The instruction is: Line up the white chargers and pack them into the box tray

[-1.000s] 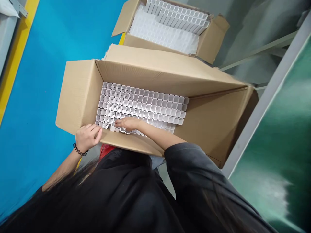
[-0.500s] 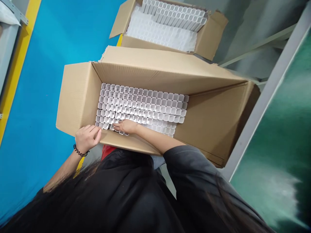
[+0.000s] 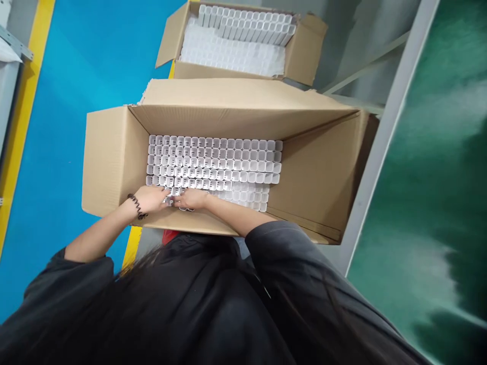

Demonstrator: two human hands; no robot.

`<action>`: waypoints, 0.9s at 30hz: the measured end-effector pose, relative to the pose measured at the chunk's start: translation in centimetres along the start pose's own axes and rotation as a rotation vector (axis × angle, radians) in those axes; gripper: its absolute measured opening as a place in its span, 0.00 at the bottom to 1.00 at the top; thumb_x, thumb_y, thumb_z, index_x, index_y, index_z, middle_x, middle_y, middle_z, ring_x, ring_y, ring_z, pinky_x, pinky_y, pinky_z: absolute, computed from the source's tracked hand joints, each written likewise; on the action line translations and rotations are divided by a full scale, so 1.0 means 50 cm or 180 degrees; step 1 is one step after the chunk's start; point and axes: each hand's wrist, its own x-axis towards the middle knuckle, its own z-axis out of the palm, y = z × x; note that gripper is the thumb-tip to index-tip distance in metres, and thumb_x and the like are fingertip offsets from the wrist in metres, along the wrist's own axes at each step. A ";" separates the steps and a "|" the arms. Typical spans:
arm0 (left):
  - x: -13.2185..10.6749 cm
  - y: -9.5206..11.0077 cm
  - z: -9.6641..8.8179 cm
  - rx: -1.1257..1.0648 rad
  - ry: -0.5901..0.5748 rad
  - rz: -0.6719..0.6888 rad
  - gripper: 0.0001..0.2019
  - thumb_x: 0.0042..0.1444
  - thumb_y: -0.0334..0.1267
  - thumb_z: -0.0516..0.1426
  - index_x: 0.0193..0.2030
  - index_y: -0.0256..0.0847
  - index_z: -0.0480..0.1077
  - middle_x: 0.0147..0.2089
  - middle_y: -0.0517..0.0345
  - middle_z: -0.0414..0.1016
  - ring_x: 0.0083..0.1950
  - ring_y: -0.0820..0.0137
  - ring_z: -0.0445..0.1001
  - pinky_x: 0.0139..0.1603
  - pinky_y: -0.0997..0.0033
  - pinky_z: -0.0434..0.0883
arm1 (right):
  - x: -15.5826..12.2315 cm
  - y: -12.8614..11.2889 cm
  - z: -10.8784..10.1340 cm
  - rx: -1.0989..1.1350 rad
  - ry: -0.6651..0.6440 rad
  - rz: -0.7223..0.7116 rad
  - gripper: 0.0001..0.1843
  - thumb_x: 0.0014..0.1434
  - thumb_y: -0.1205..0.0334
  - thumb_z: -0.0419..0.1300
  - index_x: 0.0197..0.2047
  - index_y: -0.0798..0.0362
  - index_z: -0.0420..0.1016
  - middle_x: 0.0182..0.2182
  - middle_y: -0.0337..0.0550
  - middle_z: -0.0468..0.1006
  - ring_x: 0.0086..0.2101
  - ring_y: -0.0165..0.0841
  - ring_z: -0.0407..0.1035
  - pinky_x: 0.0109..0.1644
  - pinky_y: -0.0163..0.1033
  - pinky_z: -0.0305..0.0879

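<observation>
White square plastic tubes (image 3: 207,152), open at the top, stand upright in packed rows inside a large cardboard box (image 3: 243,94). At the near left corner of the rows, my left hand (image 3: 151,198) reaches over the box's near wall, fingers closed at the left side of one tube (image 3: 170,201). My right hand (image 3: 193,198) comes from the right, its fingertips against that same tube's other side. My palms and fingers cover some tubes in the nearest rows. Lower down, a whitish layer (image 3: 247,195) shows to the right of my right hand.
Behind stands a second open cardboard box (image 3: 304,48) with more white tubes and a translucent sheet (image 3: 232,53). A grey-edged green surface (image 3: 411,203) runs along the right. Blue floor (image 3: 91,61) with yellow stripes lies to the left, beside a grey metal rack (image 3: 11,81).
My left hand has moved from the box's near left edge to the tubes, beside my right hand. My right hand stays among the near rows. The whole view has shifted slightly.
</observation>
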 end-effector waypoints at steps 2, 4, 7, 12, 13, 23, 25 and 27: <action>0.055 0.013 -0.031 0.0112 -0.0063 0.0069 0.20 0.61 0.34 0.54 0.59 0.42 0.71 0.57 0.42 0.76 0.57 0.51 0.74 0.49 0.59 0.72 | -0.024 0.006 0.001 0.0041 -0.0003 0.0001 0.21 0.70 0.70 0.47 0.62 0.50 0.67 0.63 0.55 0.67 0.41 0.36 0.75 0.39 0.40 0.66; 0.101 0.026 -0.048 0.0187 -0.0217 0.0116 0.21 0.57 0.29 0.55 0.57 0.44 0.74 0.56 0.43 0.77 0.55 0.52 0.76 0.49 0.59 0.72 | -0.041 0.010 0.003 0.0094 -0.0041 0.0031 0.21 0.70 0.70 0.47 0.62 0.51 0.68 0.60 0.55 0.70 0.41 0.37 0.74 0.39 0.40 0.65; 0.140 0.038 -0.046 0.0260 -0.0469 0.0133 0.21 0.53 0.26 0.57 0.51 0.45 0.78 0.52 0.43 0.79 0.53 0.53 0.77 0.48 0.59 0.72 | -0.048 0.010 0.002 0.0190 -0.0112 0.0082 0.22 0.69 0.71 0.48 0.62 0.49 0.68 0.57 0.54 0.73 0.41 0.37 0.74 0.39 0.39 0.64; 0.146 0.038 -0.031 0.0281 -0.0721 0.0097 0.20 0.52 0.27 0.57 0.51 0.43 0.79 0.51 0.43 0.80 0.51 0.52 0.78 0.48 0.59 0.72 | -0.061 0.015 -0.002 0.0354 -0.0310 0.0219 0.25 0.62 0.72 0.56 0.61 0.46 0.69 0.53 0.49 0.75 0.36 0.35 0.74 0.35 0.38 0.61; 0.145 0.037 -0.033 0.0270 -0.0710 0.0109 0.20 0.53 0.28 0.57 0.52 0.44 0.79 0.52 0.44 0.80 0.53 0.53 0.77 0.49 0.59 0.72 | -0.065 0.017 -0.003 0.0381 -0.0342 0.0258 0.25 0.61 0.72 0.57 0.60 0.47 0.70 0.52 0.49 0.75 0.35 0.35 0.74 0.35 0.37 0.61; 0.154 0.037 -0.041 0.0401 -0.0730 0.0192 0.19 0.61 0.33 0.54 0.58 0.43 0.74 0.57 0.45 0.77 0.58 0.56 0.75 0.54 0.62 0.72 | -0.055 0.006 -0.010 0.0641 -0.0256 0.0579 0.27 0.65 0.69 0.53 0.65 0.41 0.65 0.62 0.48 0.68 0.43 0.37 0.73 0.36 0.37 0.59; 0.154 0.040 -0.036 0.0435 -0.0746 0.0232 0.18 0.62 0.34 0.54 0.57 0.44 0.75 0.57 0.46 0.77 0.58 0.56 0.75 0.55 0.62 0.71 | -0.067 0.006 -0.010 0.0704 -0.0247 0.0747 0.27 0.66 0.69 0.52 0.66 0.42 0.63 0.62 0.50 0.68 0.44 0.38 0.73 0.37 0.37 0.60; 0.154 0.044 -0.033 0.0453 -0.0711 0.0268 0.17 0.63 0.35 0.54 0.57 0.45 0.75 0.57 0.46 0.77 0.58 0.56 0.75 0.55 0.63 0.71 | -0.083 0.010 -0.007 0.0765 -0.0265 0.1018 0.26 0.66 0.69 0.51 0.66 0.47 0.63 0.58 0.54 0.72 0.45 0.40 0.74 0.38 0.37 0.61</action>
